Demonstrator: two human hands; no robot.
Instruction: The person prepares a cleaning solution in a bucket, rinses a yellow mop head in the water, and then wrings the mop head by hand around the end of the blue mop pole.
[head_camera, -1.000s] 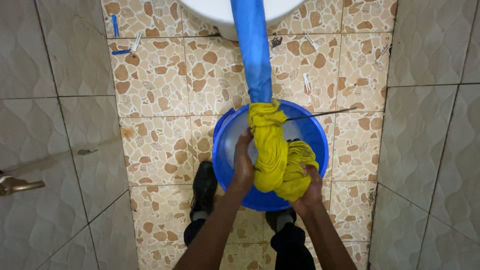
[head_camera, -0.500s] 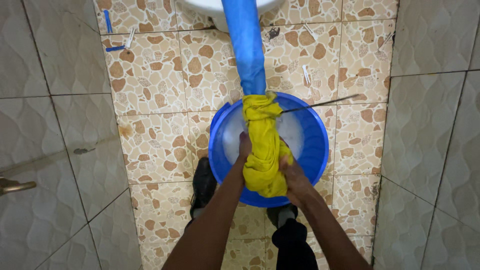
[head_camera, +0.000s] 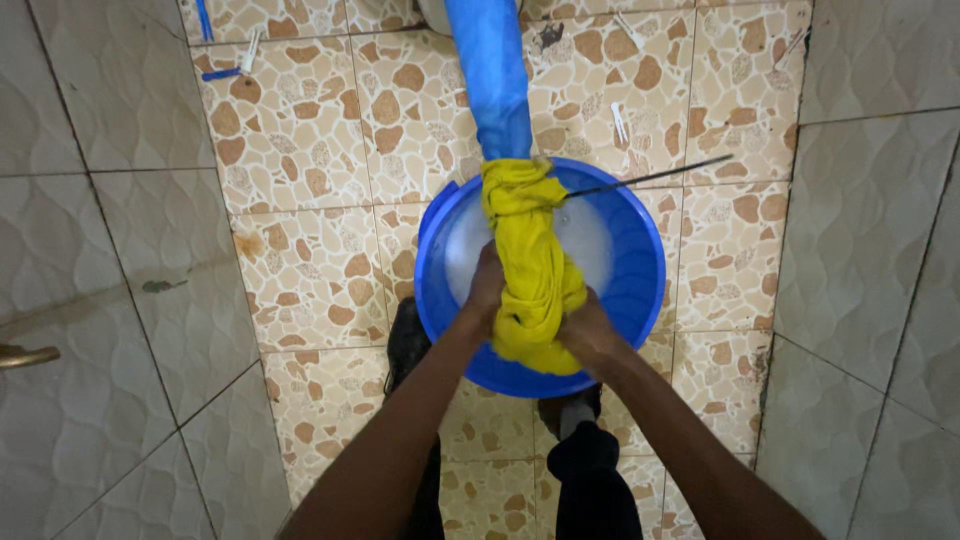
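Observation:
A twisted yellow cloth (head_camera: 530, 265) hangs over a round blue bucket (head_camera: 640, 270) on the tiled floor. Its upper end is knotted onto a blue cloth (head_camera: 490, 75) that runs up out of the picture. My left hand (head_camera: 485, 295) grips the yellow cloth from the left side. My right hand (head_camera: 588, 332) holds its lower bunched end from the right. Pale soapy water shows inside the bucket behind the cloth. A thin dark wire handle (head_camera: 650, 178) sticks out from the bucket's far rim.
Brown-patterned floor tiles (head_camera: 320, 260) lie between grey tiled walls on both sides. Blue and white clothes pegs (head_camera: 235, 60) are scattered at the back. A white basin base (head_camera: 432, 12) stands behind. A metal tap (head_camera: 22, 355) juts from the left wall. My dark shoes stand under the bucket.
My right hand has folded the loose bunched end of the yellow cloth in against the hanging part. Both hands now squeeze it together, and the view has shifted slightly downward.

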